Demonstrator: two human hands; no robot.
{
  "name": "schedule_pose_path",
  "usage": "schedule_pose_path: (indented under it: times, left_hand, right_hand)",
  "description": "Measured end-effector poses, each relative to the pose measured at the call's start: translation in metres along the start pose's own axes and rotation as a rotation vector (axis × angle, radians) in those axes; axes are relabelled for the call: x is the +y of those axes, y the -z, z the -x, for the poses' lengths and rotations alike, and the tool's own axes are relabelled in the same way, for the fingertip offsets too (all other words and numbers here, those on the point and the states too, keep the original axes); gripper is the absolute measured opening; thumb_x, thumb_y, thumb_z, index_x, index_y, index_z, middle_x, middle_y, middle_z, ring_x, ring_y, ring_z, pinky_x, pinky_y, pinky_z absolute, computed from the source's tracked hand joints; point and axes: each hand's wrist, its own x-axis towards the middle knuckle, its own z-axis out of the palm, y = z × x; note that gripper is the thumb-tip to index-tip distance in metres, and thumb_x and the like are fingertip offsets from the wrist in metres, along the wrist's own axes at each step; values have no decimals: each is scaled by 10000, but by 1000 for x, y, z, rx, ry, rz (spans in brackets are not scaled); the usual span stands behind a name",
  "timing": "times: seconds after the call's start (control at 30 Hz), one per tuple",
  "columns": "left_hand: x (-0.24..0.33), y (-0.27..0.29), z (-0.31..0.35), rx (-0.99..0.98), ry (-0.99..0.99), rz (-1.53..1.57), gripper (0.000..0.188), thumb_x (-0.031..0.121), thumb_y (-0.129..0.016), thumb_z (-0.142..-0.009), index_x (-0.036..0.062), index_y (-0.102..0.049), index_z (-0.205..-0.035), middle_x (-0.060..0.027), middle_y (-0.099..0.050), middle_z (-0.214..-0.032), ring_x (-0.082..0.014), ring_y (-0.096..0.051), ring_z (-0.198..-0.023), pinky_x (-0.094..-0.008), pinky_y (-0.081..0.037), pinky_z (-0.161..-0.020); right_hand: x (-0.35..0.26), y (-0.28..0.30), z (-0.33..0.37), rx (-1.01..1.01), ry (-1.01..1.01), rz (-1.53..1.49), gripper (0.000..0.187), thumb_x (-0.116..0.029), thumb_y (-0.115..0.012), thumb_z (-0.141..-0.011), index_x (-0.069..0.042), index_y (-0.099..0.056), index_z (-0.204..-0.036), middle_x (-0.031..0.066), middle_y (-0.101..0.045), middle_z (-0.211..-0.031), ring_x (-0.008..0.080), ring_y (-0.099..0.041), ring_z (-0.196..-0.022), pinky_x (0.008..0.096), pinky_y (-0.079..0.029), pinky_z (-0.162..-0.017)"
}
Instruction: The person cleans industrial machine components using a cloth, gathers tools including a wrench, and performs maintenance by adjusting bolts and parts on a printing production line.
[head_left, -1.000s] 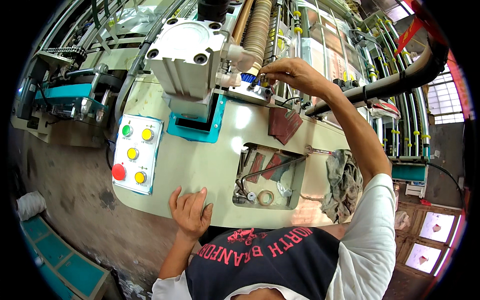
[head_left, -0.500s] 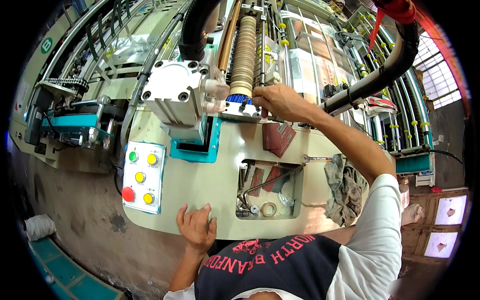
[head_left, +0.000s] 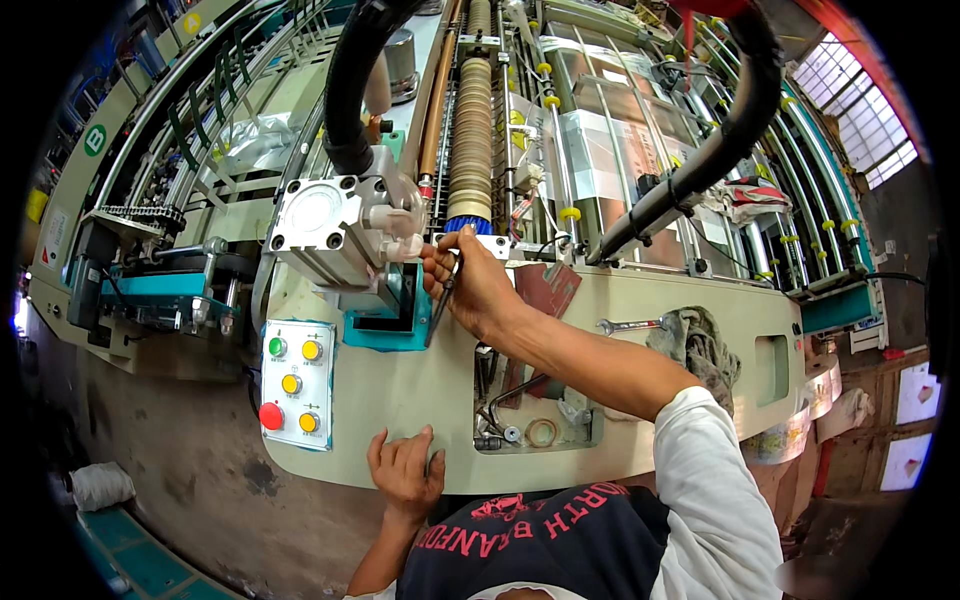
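Observation:
My right hand (head_left: 472, 290) is closed round a thin dark metal rod (head_left: 440, 312), perhaps a hex key; its upper end is hidden by my fingers. The hand is in front of the metal end block (head_left: 495, 243) of a long ringed roller (head_left: 470, 150) and right of a white pneumatic cylinder (head_left: 315, 215). A blue ring of bristle-like teeth (head_left: 467, 225) sits at the roller's near end. My left hand (head_left: 408, 468) rests at the front edge of the cream machine top (head_left: 400, 400), fingers apart, with nothing in it.
Left of the hands is a button panel (head_left: 300, 385). A recessed tray (head_left: 598, 430) holds tools and a tape ring (head_left: 541, 433). Red-brown sandpaper (head_left: 550, 290), a wrench (head_left: 630, 325) and a grey rag (head_left: 700, 345) lie on the right. A black hose (head_left: 690, 190) arches overhead.
My right hand has moved left and nearer, away from the roller's end block, and the dark rod now shows in it. My left hand stays by the front edge. The view has shifted slightly.

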Motion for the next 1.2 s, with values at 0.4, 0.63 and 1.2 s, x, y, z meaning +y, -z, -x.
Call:
schedule_pose_path:
  times: [0.4,0.63,1.2]
  left_hand:
    - [2,3,-3,18,-4,5,303,113,-634,-865,4,-602,-1146,-60,-667,-881,-227,-601,-792,-454,-363,-1018]
    - [3,3,-4,21,9,8,294,82,-630,-855,12,-605,-1139,-57,-664,-870,-227,-597,-795,-458,-365,-1014]
    - [4,2,-6,-3,32,6,310,3,-628,-814,30,-616,-1123,-49,-660,-850,-229,-596,-787,-470,-368,-1006]
  right_hand:
    - [-2,18,-5,-165,68,125,337,-385,-323,-1044,-83,-471,-1062,79,-639,-849,114,-532,-649,263,-467,-590]
    - [-69,11,16,-355,83,944,309,-369,-381,-1042,-83,-497,-1053,12,-565,-710,59,-435,-548,225,-351,-508]
    - [-128,27,-37,-627,874,2188,272,-374,-544,-940,-148,-664,-1034,93,-677,-806,305,-657,-753,437,-501,-646]
